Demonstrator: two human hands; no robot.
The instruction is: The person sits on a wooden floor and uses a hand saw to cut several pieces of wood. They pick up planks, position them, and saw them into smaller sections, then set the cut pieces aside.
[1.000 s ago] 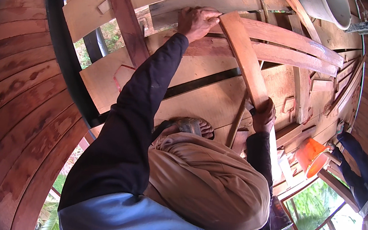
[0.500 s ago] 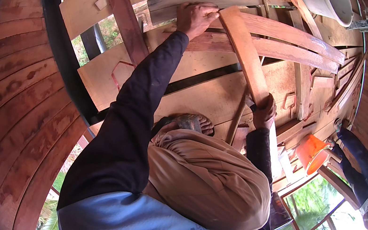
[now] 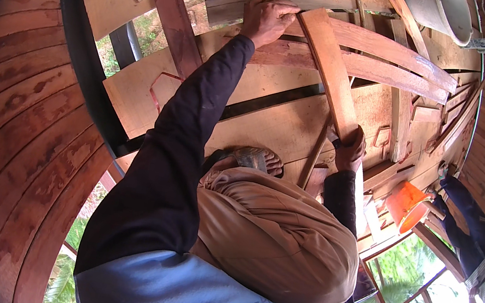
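A light brown wooden plank (image 3: 331,71) slants across two reddish boards, the upper one (image 3: 390,46) and the lower one (image 3: 386,71). My right hand (image 3: 351,149) is closed around the plank's near end. Beside the plank's far end, my left hand (image 3: 268,22) is closed over the left end of the upper reddish board. Its fingertips come close to the plank's corner, and whether they touch it cannot be made out. The ends under my left hand are partly hidden.
My sandalled foot (image 3: 257,160) stands on the gapped plank floor (image 3: 271,124). A dark red beam (image 3: 170,9) lies left of my arm. An orange bucket (image 3: 405,206) stands right, near another person's legs (image 3: 471,217). A grey-white bucket (image 3: 441,15) is far right. Plank walls curve along both sides.
The view has shifted slightly, so the boards and hands appear a little further right and lower. Both hands keep their holds. The other person at right has shifted a little.
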